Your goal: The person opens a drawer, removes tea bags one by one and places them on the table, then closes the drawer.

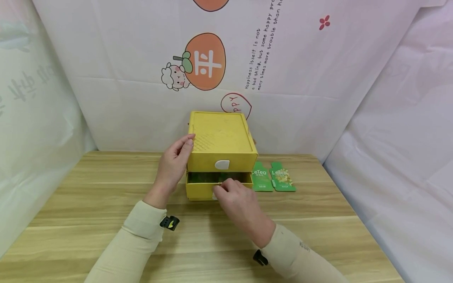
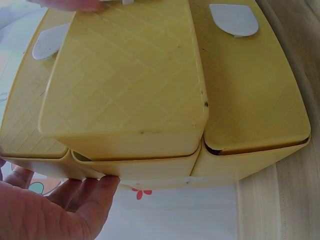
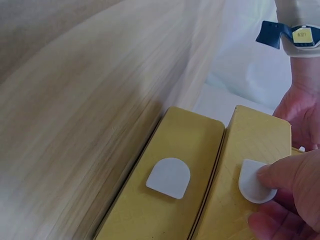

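A yellow drawer box (image 1: pixel 221 131) stands on the wooden table, its top drawer closed. Below that, one drawer (image 1: pixel 199 192) is pulled partly out, with something green in its shadowed inside. My right hand (image 1: pixel 238 200) holds this drawer's front; in the right wrist view its thumb lies on the white tab (image 3: pixel 251 185) and the fingers sit beneath. My left hand (image 1: pixel 173 163) presses on the box's left side near the top, fingertips against the wall in the left wrist view. That view also shows a third, closed drawer (image 2: pixel 260 85) under the pulled one.
Two green LeTea packs (image 1: pixel 262 179) lie beside the box on its right. A white printed cloth (image 1: pixel 293 118) hangs behind the table (image 1: pixel 88 204), and pale sheets hang at both sides. Dark bands (image 1: pixel 170 223) are worn on the wrists.
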`<action>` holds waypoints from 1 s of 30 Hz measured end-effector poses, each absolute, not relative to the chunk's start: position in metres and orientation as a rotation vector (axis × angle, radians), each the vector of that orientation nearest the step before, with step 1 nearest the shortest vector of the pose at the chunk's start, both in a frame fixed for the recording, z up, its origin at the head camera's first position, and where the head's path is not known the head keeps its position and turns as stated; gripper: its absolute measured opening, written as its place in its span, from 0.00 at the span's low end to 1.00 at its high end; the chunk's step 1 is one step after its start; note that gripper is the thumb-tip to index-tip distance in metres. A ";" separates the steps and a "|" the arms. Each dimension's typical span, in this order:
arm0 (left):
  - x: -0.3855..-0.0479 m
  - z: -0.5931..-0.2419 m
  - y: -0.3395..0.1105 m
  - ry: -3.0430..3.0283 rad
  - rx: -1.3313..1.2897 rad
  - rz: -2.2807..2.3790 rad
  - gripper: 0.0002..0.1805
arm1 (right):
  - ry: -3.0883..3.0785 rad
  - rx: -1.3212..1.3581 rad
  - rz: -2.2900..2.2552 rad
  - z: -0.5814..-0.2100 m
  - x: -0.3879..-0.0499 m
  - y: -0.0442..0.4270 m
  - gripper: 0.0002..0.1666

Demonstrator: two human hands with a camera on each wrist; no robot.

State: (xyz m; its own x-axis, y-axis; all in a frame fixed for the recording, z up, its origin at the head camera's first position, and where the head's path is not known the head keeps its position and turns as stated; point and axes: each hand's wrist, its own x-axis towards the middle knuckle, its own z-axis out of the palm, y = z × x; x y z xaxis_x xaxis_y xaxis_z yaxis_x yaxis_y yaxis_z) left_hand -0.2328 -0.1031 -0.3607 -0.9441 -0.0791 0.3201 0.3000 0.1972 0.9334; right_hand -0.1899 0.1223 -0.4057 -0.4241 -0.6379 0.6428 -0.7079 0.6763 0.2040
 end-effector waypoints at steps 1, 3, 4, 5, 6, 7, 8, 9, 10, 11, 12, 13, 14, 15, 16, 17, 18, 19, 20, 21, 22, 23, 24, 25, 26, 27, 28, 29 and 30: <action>-0.233 -0.361 -0.103 -2.180 -0.207 -1.809 0.30 | -2.186 1.037 0.132 -0.405 -0.188 0.123 0.08; -0.233 -0.361 -0.103 -2.181 -0.205 -1.810 0.30 | -2.199 1.048 0.144 -0.404 -0.185 0.124 0.08; -0.233 -0.361 -0.103 -2.182 -0.205 -1.810 0.30 | -2.206 1.054 0.150 -0.404 -0.183 0.124 0.08; -0.233 -0.361 -0.103 -2.182 -0.205 -1.809 0.30 | -2.205 1.057 0.153 -0.403 -0.182 0.124 0.09; -0.233 -0.361 -0.103 -2.182 -0.207 -1.809 0.30 | -2.201 1.060 0.156 -0.404 -0.181 0.125 0.09; -0.233 -0.361 -0.103 -2.182 -0.210 -1.809 0.30 | -2.191 1.062 0.156 -0.404 -0.179 0.125 0.09; -0.234 -0.362 -0.103 -2.181 -0.213 -1.809 0.30 | -2.174 1.062 0.155 -0.404 -0.178 0.125 0.09; -0.234 -0.362 -0.103 -2.179 -0.215 -1.812 0.30 | -2.161 1.063 0.154 -0.405 -0.177 0.125 0.09; -0.234 -0.362 -0.103 -2.176 -0.214 -1.814 0.30 | -2.143 1.064 0.155 -0.405 -0.175 0.126 0.10; -0.233 -0.362 -0.103 -2.174 -0.214 -1.816 0.30 | -2.126 1.065 0.157 -0.406 -0.174 0.126 0.10; -0.234 -0.362 -0.103 -2.173 -0.214 -1.818 0.30 | -2.114 1.067 0.159 -0.406 -0.173 0.126 0.10; -0.234 -0.362 -0.103 -2.173 -0.215 -1.818 0.30 | -2.108 1.068 0.159 -0.407 -0.171 0.126 0.10; -0.234 -0.362 -0.103 -2.171 -0.213 -1.821 0.29 | -2.111 1.070 0.160 -0.407 -0.170 0.127 0.10; -0.234 -0.362 -0.103 -2.171 -0.211 -1.820 0.29 | -2.117 1.074 0.163 -0.408 -0.168 0.127 0.09; -0.234 -0.362 -0.103 -2.171 -0.210 -1.818 0.29 | -2.122 1.076 0.167 -0.408 -0.166 0.128 0.09; -0.234 -0.362 -0.103 -2.173 -0.212 -1.816 0.29 | -2.133 1.076 0.165 -0.408 -0.165 0.128 0.09; -0.234 -0.362 -0.103 -2.173 -0.213 -1.814 0.29 | -2.139 1.074 0.162 -0.408 -0.163 0.129 0.09; -0.234 -0.362 -0.103 -2.173 -0.213 -1.812 0.29 | -2.144 1.073 0.160 -0.408 -0.162 0.129 0.09; -0.234 -0.362 -0.103 -2.172 -0.210 -1.813 0.29 | -2.145 1.071 0.156 -0.408 -0.160 0.130 0.10; -0.234 -0.361 -0.103 -2.173 -0.210 -1.810 0.29 | -2.134 1.070 0.152 -0.408 -0.159 0.130 0.11; -0.234 -0.361 -0.103 -2.174 -0.210 -1.808 0.29 | -2.132 1.071 0.149 -0.408 -0.157 0.130 0.11; -0.234 -0.361 -0.103 -2.176 -0.210 -1.807 0.30 | -2.132 1.074 0.147 -0.408 -0.155 0.131 0.11; -0.233 -0.361 -0.103 -2.177 -0.209 -1.807 0.29 | -2.134 1.079 0.148 -0.408 -0.154 0.131 0.11; -0.233 -0.361 -0.103 -2.179 -0.209 -1.807 0.29 | -2.137 1.083 0.146 -0.408 -0.152 0.131 0.13; -0.233 -0.361 -0.103 -2.179 -0.209 -1.808 0.29 | -2.134 1.088 0.145 -0.408 -0.150 0.132 0.13; -0.233 -0.361 -0.103 -2.180 -0.209 -1.809 0.29 | -2.134 1.092 0.147 -0.408 -0.149 0.132 0.13; -0.233 -0.361 -0.103 -2.179 -0.210 -1.809 0.29 | -2.142 1.092 0.148 -0.408 -0.147 0.132 0.14; -0.232 -0.361 -0.103 -2.178 -0.210 -1.810 0.29 | -2.132 1.089 0.144 -0.408 -0.146 0.132 0.15; -0.232 -0.361 -0.103 -2.177 -0.208 -1.812 0.29 | -2.125 1.087 0.144 -0.408 -0.144 0.132 0.17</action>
